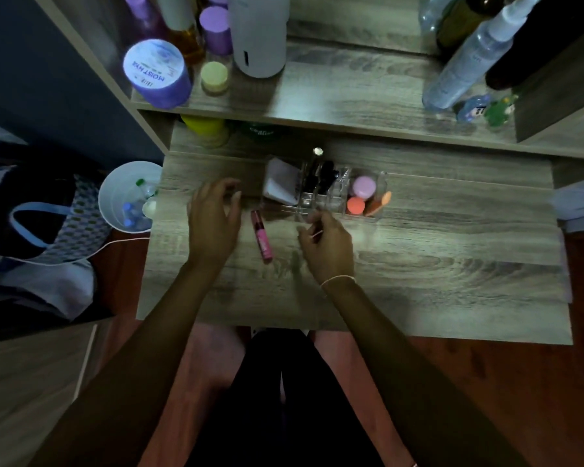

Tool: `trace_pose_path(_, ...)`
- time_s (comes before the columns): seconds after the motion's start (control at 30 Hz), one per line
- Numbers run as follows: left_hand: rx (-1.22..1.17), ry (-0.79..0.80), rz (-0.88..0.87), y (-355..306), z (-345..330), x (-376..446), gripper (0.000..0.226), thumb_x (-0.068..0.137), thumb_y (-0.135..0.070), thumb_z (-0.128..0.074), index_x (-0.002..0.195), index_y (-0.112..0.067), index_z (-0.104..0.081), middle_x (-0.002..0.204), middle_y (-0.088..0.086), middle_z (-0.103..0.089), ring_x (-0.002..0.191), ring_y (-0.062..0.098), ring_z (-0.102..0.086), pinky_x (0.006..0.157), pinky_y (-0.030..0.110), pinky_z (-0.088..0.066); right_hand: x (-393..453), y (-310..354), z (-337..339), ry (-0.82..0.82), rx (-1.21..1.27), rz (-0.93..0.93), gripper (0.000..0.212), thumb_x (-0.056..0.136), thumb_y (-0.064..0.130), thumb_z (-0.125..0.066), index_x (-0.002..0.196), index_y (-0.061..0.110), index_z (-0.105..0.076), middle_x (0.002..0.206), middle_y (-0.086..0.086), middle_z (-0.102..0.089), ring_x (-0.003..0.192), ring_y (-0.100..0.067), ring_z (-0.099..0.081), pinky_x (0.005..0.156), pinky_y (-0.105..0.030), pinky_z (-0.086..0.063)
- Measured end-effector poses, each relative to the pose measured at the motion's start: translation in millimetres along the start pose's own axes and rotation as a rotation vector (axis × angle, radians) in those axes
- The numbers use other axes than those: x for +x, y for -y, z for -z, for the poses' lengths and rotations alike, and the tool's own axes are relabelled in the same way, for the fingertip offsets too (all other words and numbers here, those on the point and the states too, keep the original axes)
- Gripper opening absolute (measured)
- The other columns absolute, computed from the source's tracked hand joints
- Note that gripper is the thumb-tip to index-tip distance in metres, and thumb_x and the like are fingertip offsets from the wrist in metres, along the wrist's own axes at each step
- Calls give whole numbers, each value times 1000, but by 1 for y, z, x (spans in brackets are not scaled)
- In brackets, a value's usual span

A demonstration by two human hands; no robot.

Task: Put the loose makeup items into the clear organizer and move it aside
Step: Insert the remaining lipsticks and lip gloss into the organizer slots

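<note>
The clear organizer [339, 200] stands mid-table, holding a white pad, several dark tubes, a purple sponge [364, 187], an orange sponge [355, 205] and an orange stick. A pink lip gloss tube [261, 236] lies loose on the wood, between my two hands. My left hand [213, 220] hovers left of the tube, fingers curled and apart, holding nothing. My right hand [327, 244] sits just in front of the organizer, fingers pinched around a thin small item that is hard to make out.
The wooden table [452, 264] has a raised shelf [334, 96] behind it carrying bottles and jars, including a purple tub [155, 74] and a clear spray bottle [469, 59]. A white bin [129, 197] and a bag [31, 227] are on the floor at left.
</note>
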State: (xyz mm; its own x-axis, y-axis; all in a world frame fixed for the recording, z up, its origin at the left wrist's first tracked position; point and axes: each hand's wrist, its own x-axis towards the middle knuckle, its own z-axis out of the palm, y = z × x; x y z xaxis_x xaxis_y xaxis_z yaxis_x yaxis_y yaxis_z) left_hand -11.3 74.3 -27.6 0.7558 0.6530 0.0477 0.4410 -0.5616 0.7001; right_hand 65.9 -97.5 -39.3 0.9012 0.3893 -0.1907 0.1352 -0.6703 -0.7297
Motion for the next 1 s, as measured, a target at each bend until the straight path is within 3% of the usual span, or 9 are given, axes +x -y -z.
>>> trace_pose_path(0.17,73,61,9,26,4,-14,35,95,-12,-48,130,-9,-53,133,14,-56,126,27,-49,107,37,-35,-9,20,-33,131,-47,18,31,84,30,-68,110,15,-61,95,-6,-65,83,-23,-63,73,-31,-49)
trace_pose_path(0.3,212,176,-5,40,-3,-21,45,98,-17,-43,143,-8,-38,152,13,-38,143,24,-30,119,38,-21,-11,29,-53,237,-189,32,51,83,41,-68,123,13,-53,120,-12,-59,105,-29,-60,90,-45,-52)
trace_pose_path(0.5,363,300,-29,49,-15,-24,54,100,-26,-40,148,-11,-24,159,13,-20,147,27,-17,120,48,-18,-10,28,-58,238,-324,91,45,87,27,-64,126,8,-49,129,-17,-51,115,-33,-52,91,-43,-50)
trace_pose_path(0.63,404,296,-31,53,-21,-27,53,100,-29,-37,148,-11,-22,160,14,-15,148,28,-14,121,49,-15,-12,21,-52,198,-338,102,26,89,20,-57,112,7,-57,114,-16,-58,103,-31,-57,82,-40,-51)
trace_pose_path(0.8,378,284,-36,56,-23,-27,54,100,-28,-38,149,-11,-22,160,14,-16,148,29,-14,121,49,-13,-21,1,-34,147,-215,50,18,85,25,-64,99,13,-67,95,-13,-63,82,-30,-62,68,-28,-41)
trace_pose_path(0.87,346,265,-27,54,-24,-27,54,99,-28,-41,147,-12,-25,159,15,-19,147,30,-15,121,50,-13,-26,-7,-23,69,-111,9,15,86,32,-68,87,17,-68,81,-7,-65,71,-22,-62,62,-26,-41)
trace_pose_path(0.93,327,251,-16,53,-27,-25,54,97,-30,-44,145,-12,-29,157,15,-25,146,32,-18,120,52,-13,-28,-12,-13,-15,32,-55,13,83,29,-73,81,20,-64,69,5,-64,61,-5,-61,59,-23,-46)
trace_pose_path(1.0,314,254,-7,50,-33,-21,54,96,-33,-45,144,-11,-32,156,15,-28,145,33,-20,119,52,-12,-27,-10,-3,-119,124,-73,11,81,18,-73,84,21,-63,64,16,-59,59,9,-58,57,-8,-41)
